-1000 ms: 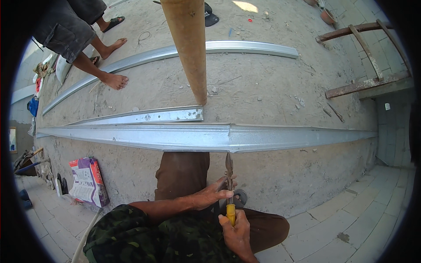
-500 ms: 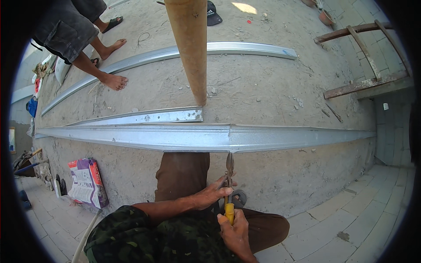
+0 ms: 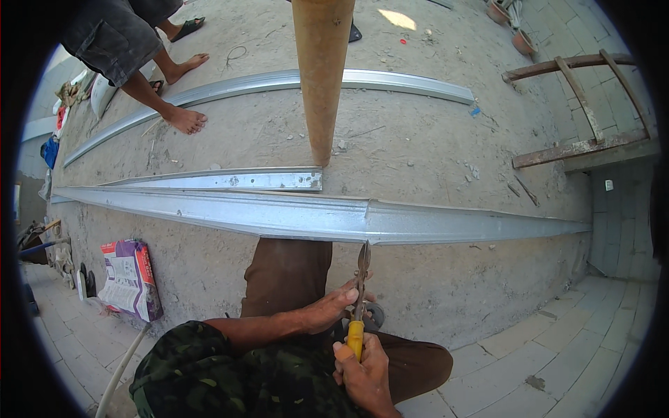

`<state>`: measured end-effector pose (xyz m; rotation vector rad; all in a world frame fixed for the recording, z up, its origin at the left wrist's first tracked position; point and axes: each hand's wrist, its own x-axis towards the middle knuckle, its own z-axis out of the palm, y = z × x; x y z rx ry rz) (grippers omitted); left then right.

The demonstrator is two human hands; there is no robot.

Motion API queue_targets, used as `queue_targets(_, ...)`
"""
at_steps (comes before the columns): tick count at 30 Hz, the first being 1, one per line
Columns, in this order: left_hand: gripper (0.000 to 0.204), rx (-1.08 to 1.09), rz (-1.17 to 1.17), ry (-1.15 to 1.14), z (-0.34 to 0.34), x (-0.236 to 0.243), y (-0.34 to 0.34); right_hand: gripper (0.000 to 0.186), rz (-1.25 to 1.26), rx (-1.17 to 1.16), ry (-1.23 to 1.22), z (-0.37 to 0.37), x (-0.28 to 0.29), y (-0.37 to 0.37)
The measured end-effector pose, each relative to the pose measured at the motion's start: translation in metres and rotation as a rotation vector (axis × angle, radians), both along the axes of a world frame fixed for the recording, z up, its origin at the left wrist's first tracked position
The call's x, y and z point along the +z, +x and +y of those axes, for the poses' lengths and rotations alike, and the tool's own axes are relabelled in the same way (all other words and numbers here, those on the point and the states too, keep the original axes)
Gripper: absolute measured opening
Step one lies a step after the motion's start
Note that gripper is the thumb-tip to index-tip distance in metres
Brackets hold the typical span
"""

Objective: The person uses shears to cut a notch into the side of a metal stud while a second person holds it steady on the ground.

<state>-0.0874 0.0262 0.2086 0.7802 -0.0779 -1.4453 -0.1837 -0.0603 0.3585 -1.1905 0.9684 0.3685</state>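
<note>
A long galvanized metal channel (image 3: 293,214) lies crosswise before me, with a bent crease across it right of its middle. The tin snips (image 3: 355,338) have yellow grips and point away from me. Their blade tips meet the channel's near edge at the crease. My right hand (image 3: 368,373) is closed round the yellow grips. Farther up, my left hand (image 3: 333,308) is closed about the snips near the pivot, its fingers partly hidden behind the tool. The channel passes over or just beyond my brown-trousered knee (image 3: 287,275).
A shorter metal channel (image 3: 279,181) lies just behind, by the foot of a round post (image 3: 317,90). Another long channel (image 3: 404,83) crosses the floor beyond. A barefoot person (image 3: 185,120) stands far left. A printed bag (image 3: 131,279) lies left; a wooden frame (image 3: 578,150) stands right.
Both hands and the snips' grips have shifted slightly left, while the blade tips stay at the crease. The view has tilted a little. A small blue scrap now shows beside the far channel's right end.
</note>
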Motion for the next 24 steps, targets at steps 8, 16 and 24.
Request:
queue_targets(8, 0.082, -0.029, 0.209, -0.187, 0.007, -0.004, -0.014, 0.033, 0.023, -0.137, 0.136, -0.002, 0.014, -0.001)
queue_targets(16, 0.060, 0.036, 0.170, -0.139, 0.005, -0.014, -0.025, 0.041, -0.020, 0.059, 0.084, -0.002, 0.027, 0.010)
queue_targets(24, 0.099, 0.024, 0.405, -0.153, 0.012, -0.008, -0.011, 0.033, -0.153, -0.054, 0.118, 0.010, 0.008, 0.008)
